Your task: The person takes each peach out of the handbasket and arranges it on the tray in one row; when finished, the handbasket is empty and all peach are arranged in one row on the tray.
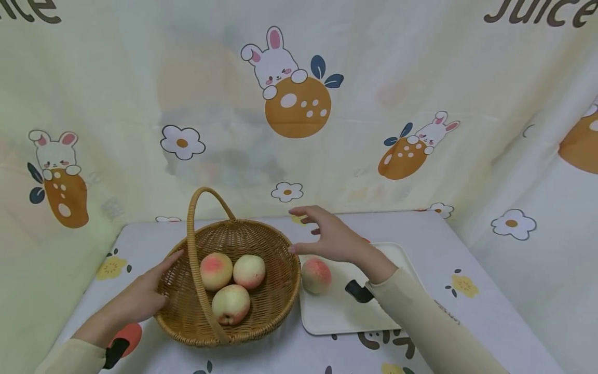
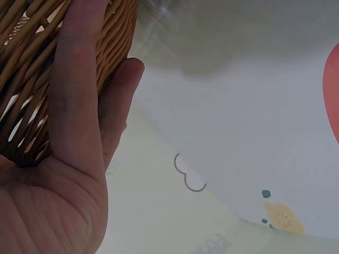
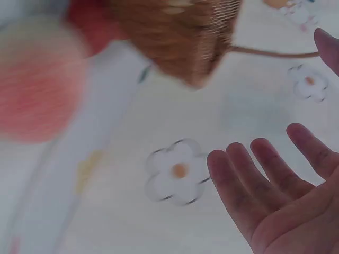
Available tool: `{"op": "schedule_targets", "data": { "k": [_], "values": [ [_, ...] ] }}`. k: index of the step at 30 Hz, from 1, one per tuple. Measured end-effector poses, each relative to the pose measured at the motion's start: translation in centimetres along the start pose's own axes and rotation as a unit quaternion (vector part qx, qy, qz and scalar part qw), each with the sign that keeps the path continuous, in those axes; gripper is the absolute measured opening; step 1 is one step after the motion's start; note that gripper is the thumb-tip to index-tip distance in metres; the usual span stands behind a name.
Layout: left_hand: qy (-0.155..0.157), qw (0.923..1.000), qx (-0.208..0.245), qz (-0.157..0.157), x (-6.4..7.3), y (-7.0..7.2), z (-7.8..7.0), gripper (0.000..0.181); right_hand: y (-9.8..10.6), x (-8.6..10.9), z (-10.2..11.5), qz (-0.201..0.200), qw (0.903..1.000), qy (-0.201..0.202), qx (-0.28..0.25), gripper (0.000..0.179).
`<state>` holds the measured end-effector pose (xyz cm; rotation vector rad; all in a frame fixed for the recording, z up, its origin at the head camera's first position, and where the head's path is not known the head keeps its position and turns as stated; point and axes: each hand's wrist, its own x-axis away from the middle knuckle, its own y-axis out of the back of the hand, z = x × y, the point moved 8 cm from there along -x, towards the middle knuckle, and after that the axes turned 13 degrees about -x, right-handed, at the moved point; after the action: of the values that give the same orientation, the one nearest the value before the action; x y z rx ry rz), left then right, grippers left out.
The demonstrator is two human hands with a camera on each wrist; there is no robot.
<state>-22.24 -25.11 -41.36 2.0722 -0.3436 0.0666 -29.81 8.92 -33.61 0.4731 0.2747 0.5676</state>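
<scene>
Resting in basket (image 1: 279,254); three peaches (image 1: 231,305)

The left hand (image 1: 140,297) touches a round brown wicker basket (image 1: 276,272) holding three pink-yellow peaches (image 1: 231,304); the right hand (image 1: 334,236) hovers near another peach (image 1: 316,276) on a white rectangular tray (image 1: 329,318).

At centre-left, the handle (image 1: 192,249) bars the basket (image 1: 280,280) from the left; right of it, the opening is free from above. Lower right, a sleeve (image 1: 416,306) crosses the tray (image 1: 341,314).
</scene>
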Motion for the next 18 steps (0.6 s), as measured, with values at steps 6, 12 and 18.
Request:
{"op": "schedule_targets", "data": {
  "k": [6,12,18],
  "values": [
    [0.002,1.0000,0.004,-0.007,0.2,0.0,-0.1,0.107,-2.1,-3.9,4.3,0.032,0.9991,0.026,0.011,0.070],
    [-0.002,0.9999,0.002,-0.014,0.3,0.1,-0.4,0.107,-5.6,-7.0,5.2,0.102,0.9908,0.009,0.089,0.058],
    [-0.010,0.9996,-0.005,-0.024,0.3,0.3,-0.9,0.105,-9.4,-8.3,3.6,0.179,0.9642,-0.048,0.189,0.058]
  ]
}}
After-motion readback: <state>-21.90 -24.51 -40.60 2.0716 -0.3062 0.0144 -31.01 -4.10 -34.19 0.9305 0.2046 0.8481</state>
